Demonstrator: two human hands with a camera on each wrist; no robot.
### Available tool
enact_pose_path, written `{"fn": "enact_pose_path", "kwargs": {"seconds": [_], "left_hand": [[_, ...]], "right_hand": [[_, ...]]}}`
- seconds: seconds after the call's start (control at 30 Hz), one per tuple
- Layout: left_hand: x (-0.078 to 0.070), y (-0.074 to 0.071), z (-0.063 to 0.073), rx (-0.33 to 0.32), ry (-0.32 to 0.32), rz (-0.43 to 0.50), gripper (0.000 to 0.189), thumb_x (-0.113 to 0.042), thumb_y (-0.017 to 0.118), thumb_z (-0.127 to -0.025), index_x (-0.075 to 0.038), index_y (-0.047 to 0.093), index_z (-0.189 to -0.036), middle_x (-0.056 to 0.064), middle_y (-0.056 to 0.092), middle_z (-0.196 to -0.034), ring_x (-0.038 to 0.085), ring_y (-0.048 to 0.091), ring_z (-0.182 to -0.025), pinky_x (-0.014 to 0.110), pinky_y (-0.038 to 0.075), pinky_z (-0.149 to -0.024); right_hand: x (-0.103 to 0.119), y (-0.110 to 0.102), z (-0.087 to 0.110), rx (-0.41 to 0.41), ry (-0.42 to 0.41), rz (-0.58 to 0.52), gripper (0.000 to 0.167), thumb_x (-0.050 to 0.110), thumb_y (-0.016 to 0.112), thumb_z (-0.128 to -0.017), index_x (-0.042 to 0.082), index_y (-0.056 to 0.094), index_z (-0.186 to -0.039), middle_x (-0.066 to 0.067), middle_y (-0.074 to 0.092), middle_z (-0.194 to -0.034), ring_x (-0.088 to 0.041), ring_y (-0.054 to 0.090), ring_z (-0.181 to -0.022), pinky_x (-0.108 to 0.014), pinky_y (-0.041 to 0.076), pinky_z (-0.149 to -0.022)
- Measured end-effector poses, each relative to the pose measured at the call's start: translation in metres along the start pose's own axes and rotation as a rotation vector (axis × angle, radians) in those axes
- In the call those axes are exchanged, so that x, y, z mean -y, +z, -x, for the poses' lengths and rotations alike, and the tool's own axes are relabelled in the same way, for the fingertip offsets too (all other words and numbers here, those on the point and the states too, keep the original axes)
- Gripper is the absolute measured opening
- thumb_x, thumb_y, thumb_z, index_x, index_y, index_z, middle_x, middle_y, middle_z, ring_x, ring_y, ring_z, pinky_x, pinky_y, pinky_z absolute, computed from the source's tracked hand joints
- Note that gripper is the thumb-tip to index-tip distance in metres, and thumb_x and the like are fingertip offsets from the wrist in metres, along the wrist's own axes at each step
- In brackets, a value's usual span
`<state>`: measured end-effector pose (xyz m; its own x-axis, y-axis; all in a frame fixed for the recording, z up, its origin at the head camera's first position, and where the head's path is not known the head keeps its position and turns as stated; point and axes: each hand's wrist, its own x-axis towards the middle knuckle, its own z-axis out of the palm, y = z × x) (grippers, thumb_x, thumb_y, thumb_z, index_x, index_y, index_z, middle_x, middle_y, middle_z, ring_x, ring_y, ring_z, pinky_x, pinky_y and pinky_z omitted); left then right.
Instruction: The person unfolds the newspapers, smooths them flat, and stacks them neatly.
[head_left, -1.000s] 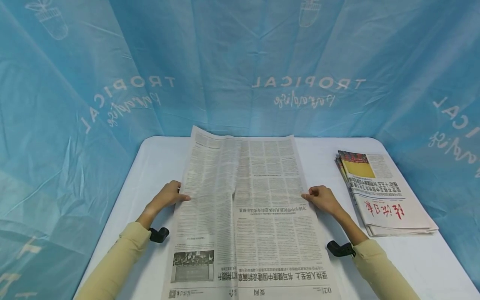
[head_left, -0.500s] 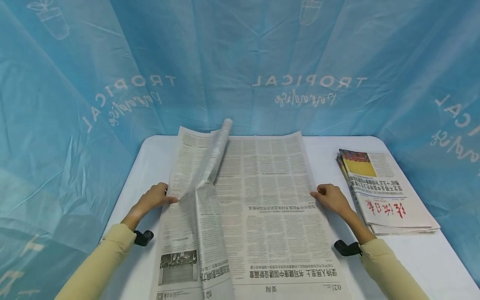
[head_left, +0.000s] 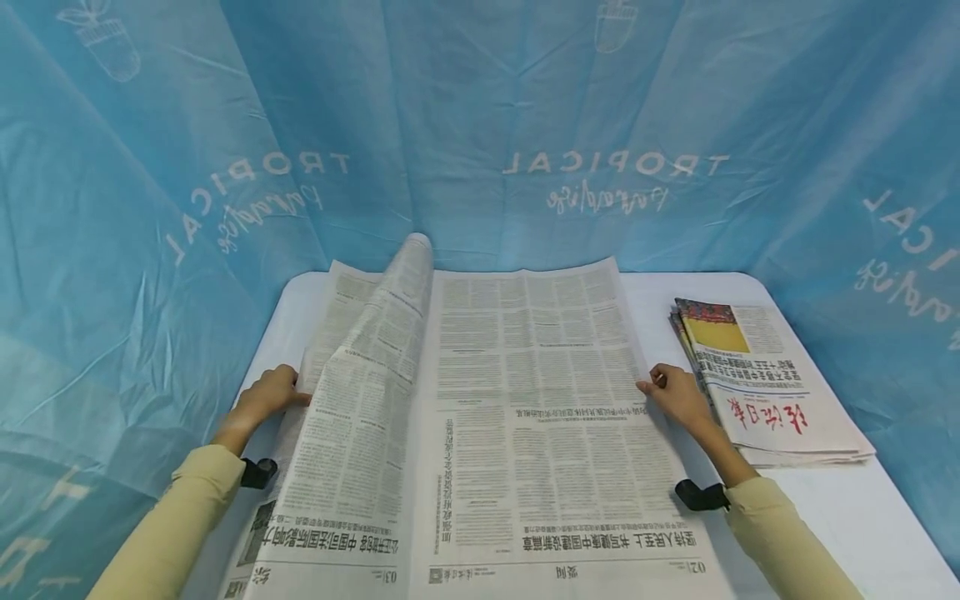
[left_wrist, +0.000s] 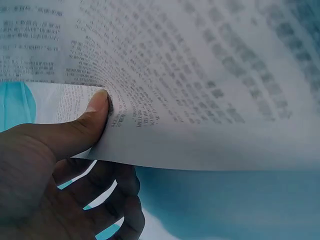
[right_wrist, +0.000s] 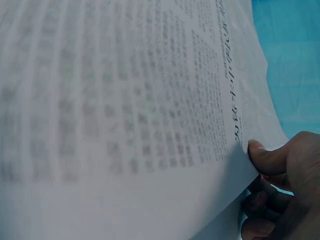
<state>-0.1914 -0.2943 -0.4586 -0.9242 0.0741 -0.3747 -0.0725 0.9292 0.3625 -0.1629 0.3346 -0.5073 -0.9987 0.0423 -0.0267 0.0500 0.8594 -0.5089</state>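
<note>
A large newspaper [head_left: 558, 350] lies spread over the middle of the table, its printed text upside down in the head view. Its left page curves up and over to the left, with a rolled top end rising past the table's far edge. My left hand [head_left: 262, 396] pinches the left edge between thumb and fingers; in the left wrist view the thumb [left_wrist: 95, 117] presses on top of the paper while the fingers curl beneath. At the opposite edge, my right hand [head_left: 675, 398] pinches the paper, its thumb [right_wrist: 267, 159] on the upper side in the right wrist view.
A stack of folded newspapers [head_left: 780, 392] lies at the right side of the white table [head_left: 825, 508]. Blue printed sheeting [head_left: 465, 125] hangs behind the table and along both sides. Each wrist carries a small black camera mount [head_left: 701, 496].
Both hands have moved apart, the left one farther, drawing the newspaper wider. The left page has swung over leftward, uncovering more of the inner spread. The folded stack has stayed put.
</note>
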Motion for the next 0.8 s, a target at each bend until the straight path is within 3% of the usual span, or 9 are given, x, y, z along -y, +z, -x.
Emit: {"fn": "enact_pose_path", "kwargs": {"seconds": [0.27, 0.53, 0.7, 0.8], "left_hand": [[0.023, -0.006, 0.004, -0.038, 0.025, 0.066, 0.042, -0.020, 0.073, -0.087, 0.016, 0.052, -0.089, 0.026, 0.056, -0.079, 0.030, 0.051, -0.068, 0.042, 0.043, -0.062], [0.038, -0.007, 0.006, -0.112, -0.043, 0.095, 0.042, -0.027, 0.069, -0.088, -0.007, 0.039, -0.067, 0.002, 0.031, -0.062, 0.019, 0.033, -0.058, 0.033, 0.030, -0.054], [0.046, -0.007, 0.009, -0.135, -0.078, 0.105, 0.039, -0.030, 0.068, -0.088, -0.007, 0.043, -0.069, 0.002, 0.033, -0.063, 0.019, 0.036, -0.058, 0.034, 0.031, -0.053], [0.047, -0.007, 0.009, -0.138, -0.086, 0.110, 0.039, -0.029, 0.067, -0.090, 0.002, 0.048, -0.074, 0.011, 0.040, -0.064, 0.025, 0.042, -0.059, 0.037, 0.035, -0.054]], "right_hand": [[-0.009, -0.007, 0.004, -0.029, 0.038, -0.006, 0.029, 0.023, 0.066, -0.093, -0.005, 0.059, -0.096, -0.019, 0.065, -0.079, -0.020, 0.054, -0.059, -0.032, 0.040, -0.052], [-0.018, -0.010, 0.006, -0.042, 0.135, 0.007, 0.037, 0.030, 0.064, -0.095, -0.007, 0.059, -0.098, -0.023, 0.065, -0.086, -0.023, 0.057, -0.065, -0.032, 0.041, -0.053], [-0.020, -0.014, 0.007, -0.056, 0.150, 0.007, 0.036, 0.029, 0.063, -0.095, -0.007, 0.060, -0.098, -0.022, 0.064, -0.085, -0.022, 0.055, -0.063, -0.032, 0.040, -0.052], [-0.020, -0.015, 0.007, -0.066, 0.154, -0.001, 0.035, 0.028, 0.064, -0.094, -0.007, 0.060, -0.097, -0.022, 0.065, -0.085, -0.022, 0.055, -0.063, -0.032, 0.040, -0.052]]}}
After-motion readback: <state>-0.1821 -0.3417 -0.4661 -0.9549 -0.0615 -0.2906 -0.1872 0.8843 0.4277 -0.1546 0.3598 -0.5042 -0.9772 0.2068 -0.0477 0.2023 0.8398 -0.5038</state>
